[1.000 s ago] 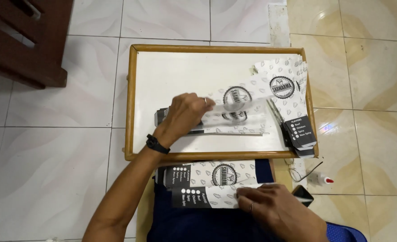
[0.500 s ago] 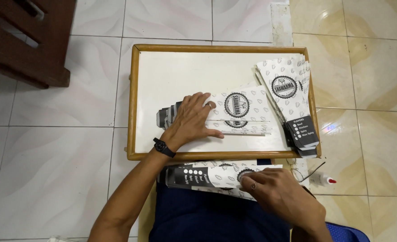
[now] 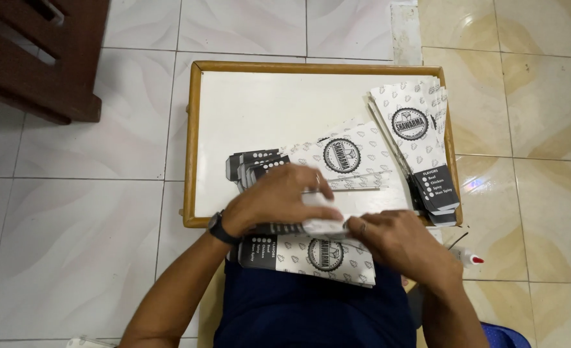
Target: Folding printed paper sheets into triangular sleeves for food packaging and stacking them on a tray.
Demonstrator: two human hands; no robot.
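- Landmark: wooden-framed white tray table [image 3: 198,138] on the tiled floor; person sits at its near edge.
- Left hand [image 3: 279,200] sits over the tray's near rim, palm down, fingers curled together, pinching one end of a folded white paper piece [image 3: 324,222]. Black wristband [image 3: 216,227] on that wrist.
- Right hand [image 3: 401,241] is just off the tray's near-right corner, fingers bunched, pinching the other end of the same paper piece; a ring shows on one finger.
- Both forearms angle in from the person's lap toward the tray's near edge, hands almost touching.
- Paper piece lies at the tray's near rim, above a printed paper sleeve [image 3: 311,254] lying across the lap, just in front of the tray.
- Handling, judging by looks: thin printed card or paper, light, flexible, creases easily, smooth so it may slide; best held at the edges or along the fold, flat-pressed rather than squeezed.
- On the tray, centre: small stack of flat sleeves [image 3: 327,161], dark ends pointing toward the tray's left.
- On the tray's right side: another stack of sleeves [image 3: 417,145], dark ends hanging over the near-right corner.
- Small glue bottle with red cap [image 3: 467,259] lies on the floor off the tray's near-right corner.
- Dark wooden furniture [image 3: 37,55] stands beyond the tray's far-left corner.
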